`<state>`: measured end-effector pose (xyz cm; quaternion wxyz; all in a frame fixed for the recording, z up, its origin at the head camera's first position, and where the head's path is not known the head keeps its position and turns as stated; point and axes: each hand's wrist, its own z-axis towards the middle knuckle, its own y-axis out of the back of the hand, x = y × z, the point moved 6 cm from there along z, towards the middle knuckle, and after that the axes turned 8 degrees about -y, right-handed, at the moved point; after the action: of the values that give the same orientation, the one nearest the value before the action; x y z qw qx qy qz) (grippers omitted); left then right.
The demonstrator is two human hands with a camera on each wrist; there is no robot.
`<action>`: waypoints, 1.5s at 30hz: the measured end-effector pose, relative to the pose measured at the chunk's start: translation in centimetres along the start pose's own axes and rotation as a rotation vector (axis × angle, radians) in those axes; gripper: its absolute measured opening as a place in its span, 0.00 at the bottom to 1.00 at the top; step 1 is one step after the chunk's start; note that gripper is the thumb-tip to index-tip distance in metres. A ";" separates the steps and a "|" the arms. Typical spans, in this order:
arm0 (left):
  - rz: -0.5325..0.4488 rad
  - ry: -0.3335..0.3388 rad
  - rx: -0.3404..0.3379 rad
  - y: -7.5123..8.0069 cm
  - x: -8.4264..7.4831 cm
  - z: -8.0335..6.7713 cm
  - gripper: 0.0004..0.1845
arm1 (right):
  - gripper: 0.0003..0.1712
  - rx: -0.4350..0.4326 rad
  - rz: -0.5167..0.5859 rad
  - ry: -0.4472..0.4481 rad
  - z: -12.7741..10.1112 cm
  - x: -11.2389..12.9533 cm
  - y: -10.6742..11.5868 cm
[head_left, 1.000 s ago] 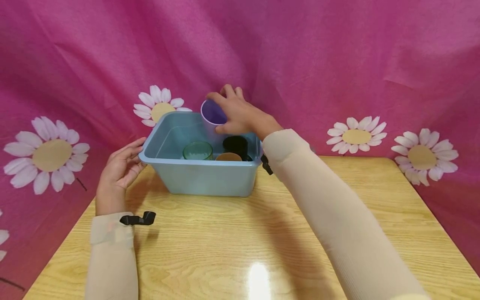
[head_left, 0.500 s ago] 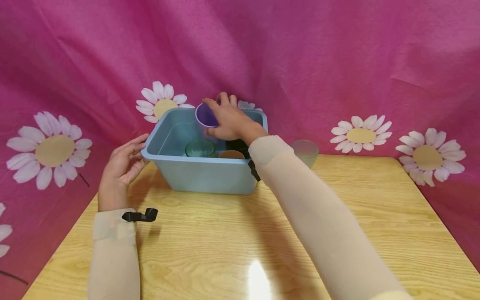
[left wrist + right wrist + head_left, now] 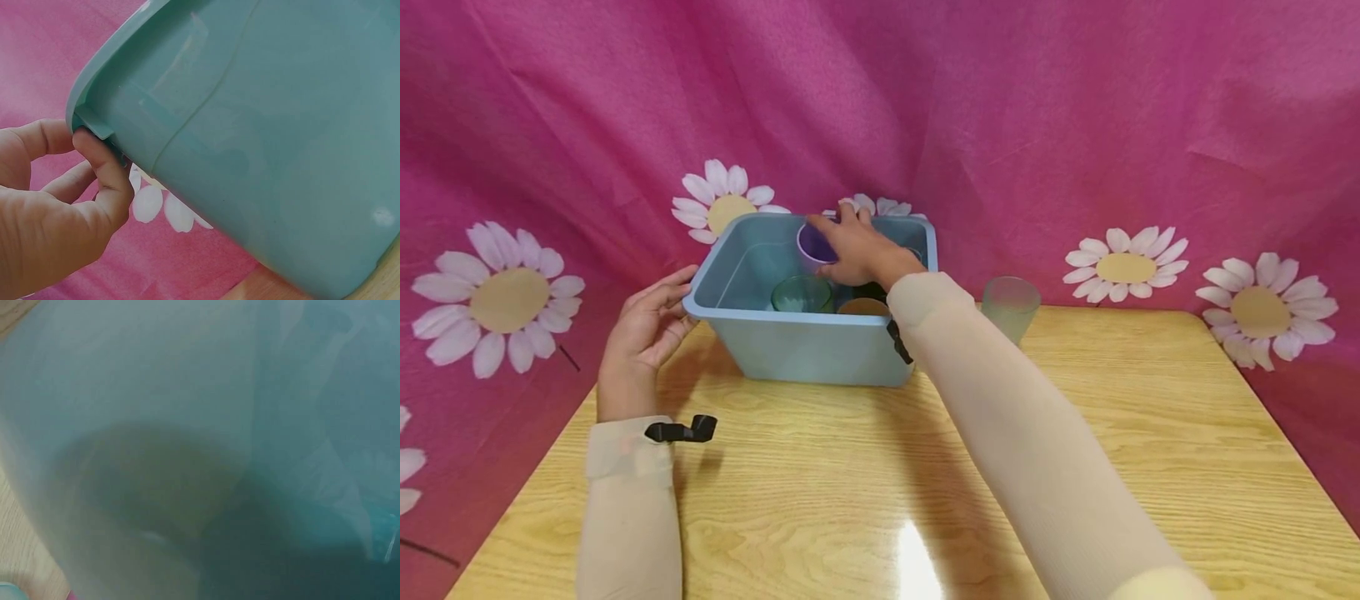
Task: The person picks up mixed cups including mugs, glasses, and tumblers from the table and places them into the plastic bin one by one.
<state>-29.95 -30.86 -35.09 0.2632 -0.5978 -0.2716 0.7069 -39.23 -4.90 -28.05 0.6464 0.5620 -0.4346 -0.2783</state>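
Note:
My left hand (image 3: 647,333) holds the left rim of a blue-grey plastic bin (image 3: 820,350). In the left wrist view, thumb and fingers pinch the lip of the bin (image 3: 262,125) at its corner. A purple cup (image 3: 812,250) is gripped by my right hand (image 3: 859,250), low inside the back of the bin, rim upward. Beneath and in front of it lie a green glass bowl (image 3: 801,295) and an orange-brown round item (image 3: 862,307). Something dark beside them is mostly hidden by the hand. The bin's wall (image 3: 156,362) fills the right wrist view.
A frosted drinking glass (image 3: 1011,307) stands on the wooden table (image 3: 805,483) to the right of the bin, close behind my right forearm. A pink curtain (image 3: 1030,125) with daisies hangs behind the table and along its sides.
My right hand has lowered the purple cup deeper into the bin, moving slightly left. The frosted glass, hidden by the arm earlier, now shows. The left hand keeps its hold.

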 end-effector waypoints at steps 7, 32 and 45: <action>0.007 -0.002 -0.006 -0.2 0.1 0.0 0.16 | 0.47 0.067 0.032 0.008 0.1 -0.3 -0.1; 0.010 0.001 -0.015 -0.4 0.4 0.1 0.16 | 0.45 0.158 -0.045 0.000 0.2 -0.4 -1.5; 0.013 -0.012 -0.022 0.1 0.1 0.0 0.16 | 0.34 0.207 -0.165 0.063 0.4 0.5 -2.7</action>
<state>-30.00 -30.85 -35.21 0.2504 -0.5981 -0.2772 0.7090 -39.05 -6.09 -30.58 0.5733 0.6681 -0.3928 -0.2660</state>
